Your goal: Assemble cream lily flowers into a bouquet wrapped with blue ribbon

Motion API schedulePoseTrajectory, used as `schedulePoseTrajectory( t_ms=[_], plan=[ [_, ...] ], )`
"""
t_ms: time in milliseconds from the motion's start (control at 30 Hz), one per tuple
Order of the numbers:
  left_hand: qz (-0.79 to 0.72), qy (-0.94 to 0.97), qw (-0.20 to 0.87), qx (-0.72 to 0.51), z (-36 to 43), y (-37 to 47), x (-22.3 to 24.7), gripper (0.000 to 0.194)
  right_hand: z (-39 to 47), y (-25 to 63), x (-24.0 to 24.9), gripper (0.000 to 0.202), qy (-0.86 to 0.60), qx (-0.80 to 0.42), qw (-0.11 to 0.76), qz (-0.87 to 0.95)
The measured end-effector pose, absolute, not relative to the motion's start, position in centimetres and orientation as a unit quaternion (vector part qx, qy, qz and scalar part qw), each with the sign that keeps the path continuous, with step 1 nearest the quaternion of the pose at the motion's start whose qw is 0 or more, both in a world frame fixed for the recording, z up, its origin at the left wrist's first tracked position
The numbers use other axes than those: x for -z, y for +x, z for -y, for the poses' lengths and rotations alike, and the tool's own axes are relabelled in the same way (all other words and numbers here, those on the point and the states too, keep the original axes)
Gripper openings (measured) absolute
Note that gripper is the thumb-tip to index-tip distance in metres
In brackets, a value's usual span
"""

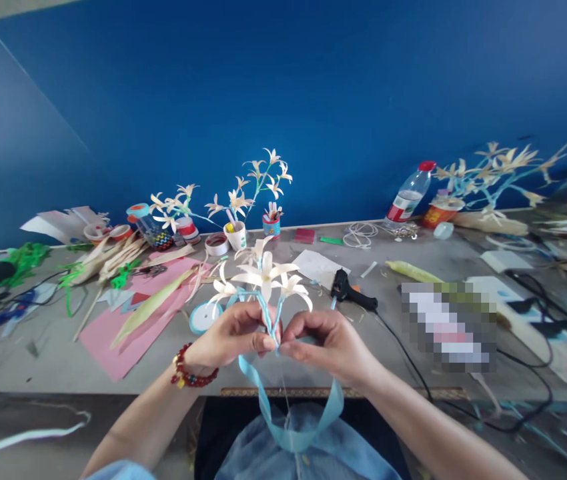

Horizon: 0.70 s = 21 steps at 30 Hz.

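Note:
My left hand (233,337), with a red bead bracelet (191,373) at the wrist, grips the light blue wrapped stem of a cream artificial flower spray (267,273). Several blossoms stand upright above my fingers. My right hand (331,343) is closed in a pinch at the lower stem, its fingertips close to my left thumb. A strip of light blue tape (296,437) hangs in a loop below both hands, one side rising to the right hand. Behind the left hand lies a round light blue and white roll (202,319), partly covered.
A black glue gun (351,292) with a cable lies right of the flowers. Pink paper (113,337) and a dried husk (156,307) are at left. Finished sprays (498,167) stand along the blue wall, near a tilted plastic bottle (410,192) and a white cup (236,237).

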<state>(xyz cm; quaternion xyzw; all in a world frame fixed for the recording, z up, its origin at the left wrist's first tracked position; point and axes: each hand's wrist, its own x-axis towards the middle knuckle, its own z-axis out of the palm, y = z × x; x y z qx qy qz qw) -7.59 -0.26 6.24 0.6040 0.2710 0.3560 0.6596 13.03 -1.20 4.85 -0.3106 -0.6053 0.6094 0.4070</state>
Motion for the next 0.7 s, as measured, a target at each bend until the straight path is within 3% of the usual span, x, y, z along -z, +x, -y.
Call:
schedulePoseTrajectory(
  t_ms=[167, 467, 600, 700],
  plan=[
    [-0.278, 0.590, 0.636, -0.412, 0.4, -7.4, -5.9, 0.024, 1.3, 12.7, -4.8, 0.021, -0.320, -0.572, 0.429, 0.622],
    [-0.254, 0.558, 0.637, -0.468, -1.5, -7.2, -6.0, 0.024, 0.5, 10.7, -5.0, 0.030, -0.277, -0.653, 0.500, 0.498],
    [-0.309, 0.555, 0.566, -0.525, -1.8, -6.4, -6.8, 0.021, -0.5, 10.4, -5.6, 0.016, -0.333, -0.458, 0.569, 0.596],
    [-0.372, 0.577, 0.464, -0.560, -1.4, -5.9, -7.3, 0.020, -0.9, 10.6, -5.9, 0.010, -0.367, -0.282, 0.564, 0.685]
  ],
)
